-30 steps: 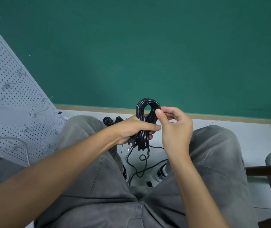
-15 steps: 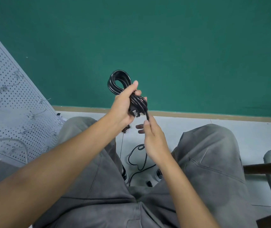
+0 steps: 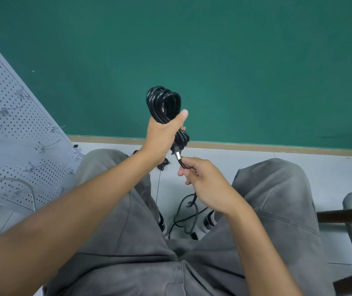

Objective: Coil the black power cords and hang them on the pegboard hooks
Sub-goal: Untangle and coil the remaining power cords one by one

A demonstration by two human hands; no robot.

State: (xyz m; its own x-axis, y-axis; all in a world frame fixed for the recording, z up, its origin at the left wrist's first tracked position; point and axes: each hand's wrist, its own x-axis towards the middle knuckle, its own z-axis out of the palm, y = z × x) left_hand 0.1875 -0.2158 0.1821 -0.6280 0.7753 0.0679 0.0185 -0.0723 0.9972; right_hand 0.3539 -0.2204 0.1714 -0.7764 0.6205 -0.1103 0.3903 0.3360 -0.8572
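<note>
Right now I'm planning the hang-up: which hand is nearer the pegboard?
Left. The left hand, gripping the coiled cord, is closer to the pegboard at far left; the right hand sits farther right, pinching the cord's tail.

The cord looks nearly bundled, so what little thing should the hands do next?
Probably wrap the loose tail around the bundle. The left hand grips the coiled cord, while the right hand pinches the tail hanging below it, not yet wound in.
</note>
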